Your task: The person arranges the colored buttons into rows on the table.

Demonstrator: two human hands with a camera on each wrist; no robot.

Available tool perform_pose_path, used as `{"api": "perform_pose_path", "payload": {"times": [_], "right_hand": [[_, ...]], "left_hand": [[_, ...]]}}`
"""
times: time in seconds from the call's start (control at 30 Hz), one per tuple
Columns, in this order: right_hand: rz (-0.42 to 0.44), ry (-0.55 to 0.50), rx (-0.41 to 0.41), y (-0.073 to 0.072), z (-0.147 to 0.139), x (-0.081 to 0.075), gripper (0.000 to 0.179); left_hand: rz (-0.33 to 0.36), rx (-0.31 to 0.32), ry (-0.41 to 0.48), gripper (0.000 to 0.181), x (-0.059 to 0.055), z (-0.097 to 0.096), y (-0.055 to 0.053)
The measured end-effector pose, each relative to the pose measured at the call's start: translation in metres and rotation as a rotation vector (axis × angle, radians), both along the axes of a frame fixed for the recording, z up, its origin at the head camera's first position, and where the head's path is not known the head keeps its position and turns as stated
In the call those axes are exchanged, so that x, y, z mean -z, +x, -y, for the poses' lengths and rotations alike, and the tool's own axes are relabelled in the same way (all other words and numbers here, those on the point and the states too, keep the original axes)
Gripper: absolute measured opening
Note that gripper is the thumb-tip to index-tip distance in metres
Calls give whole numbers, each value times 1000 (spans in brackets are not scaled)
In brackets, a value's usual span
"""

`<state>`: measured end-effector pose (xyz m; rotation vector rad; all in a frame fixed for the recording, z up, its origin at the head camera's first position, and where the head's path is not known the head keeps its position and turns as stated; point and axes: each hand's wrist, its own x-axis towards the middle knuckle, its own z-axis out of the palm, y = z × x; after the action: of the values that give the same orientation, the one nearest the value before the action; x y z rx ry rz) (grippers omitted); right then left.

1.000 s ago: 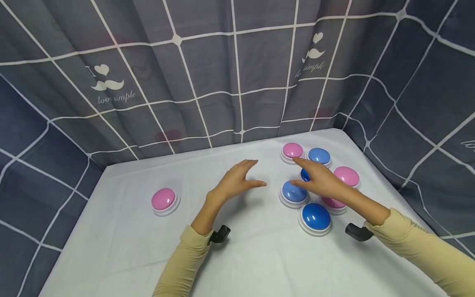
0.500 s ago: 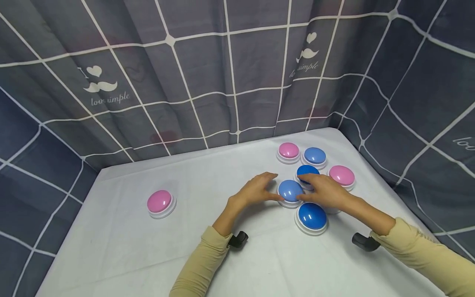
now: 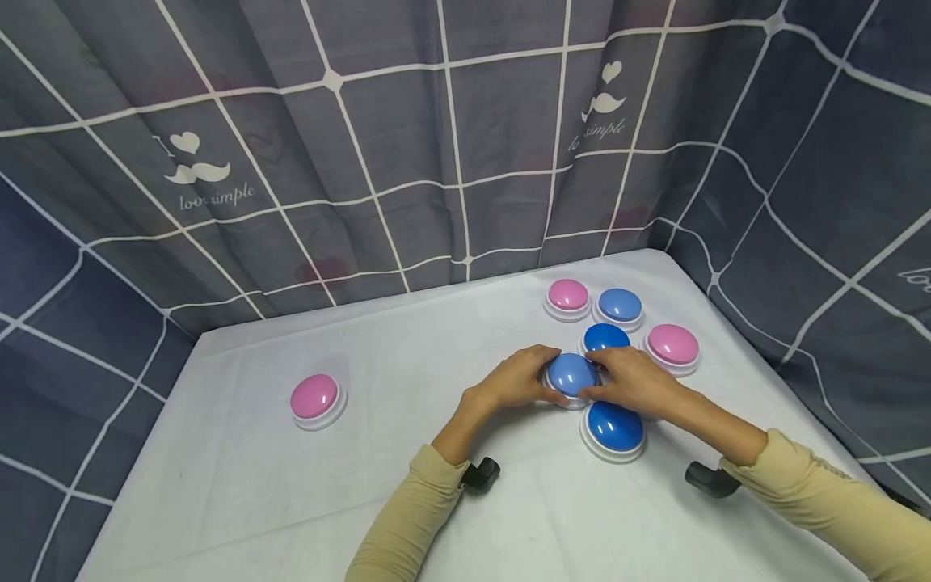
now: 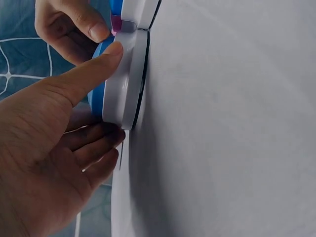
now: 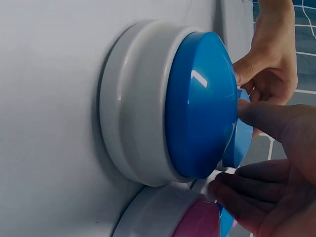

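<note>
A light blue dome-shaped plastic button on a white round base [image 3: 570, 374] is sitting on the white cloth-covered table [image 3: 240, 485], right of the middle and toward the far right corner. The left hand [image 3: 518, 378] is gripping its white base from the left side, thumb along the rim and fingers curled under the edge, as the left wrist view shows [image 4: 121, 84]. The right hand [image 3: 634, 381] is grasping the same button from the right side, its fingers curled at the rim.

Just in front of it, touching or nearly so, a darker blue dome button [image 3: 614, 427] is lying nearer the front edge. Another dark blue button [image 3: 605, 336] is sitting just behind. A pink dome button [image 3: 672, 344] is resting toward the right edge, and a smaller-looking pink button [image 3: 568, 296] and a light blue one [image 3: 620, 305] are standing side by side near the far edge. A lone pink button [image 3: 315, 398] is lying well apart near the left edge. A grey checked curtain [image 3: 436, 145] is hanging around the table.
</note>
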<state>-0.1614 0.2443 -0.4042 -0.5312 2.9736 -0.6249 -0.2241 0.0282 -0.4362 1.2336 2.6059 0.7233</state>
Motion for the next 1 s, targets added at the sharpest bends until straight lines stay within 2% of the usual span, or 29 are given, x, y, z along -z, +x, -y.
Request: {"api": "perform_pose_path", "payload": {"times": [0.23,0.5,0.73,1.0], "right_hand": [[44,-19,16,-1,1,1,65],[28,-60,23,-2,2,5,68],[-13,-163,-7,-4,15,0,67],[-135,-288,-29,-17,54,-14,65]], "left_hand": [[18,7,5,80,2,1,0],[-2,15,39,74,1,3,-3],[4,-69,82,73,-8,24,-3],[-49,-215,140,74,-37,66,-2]]}}
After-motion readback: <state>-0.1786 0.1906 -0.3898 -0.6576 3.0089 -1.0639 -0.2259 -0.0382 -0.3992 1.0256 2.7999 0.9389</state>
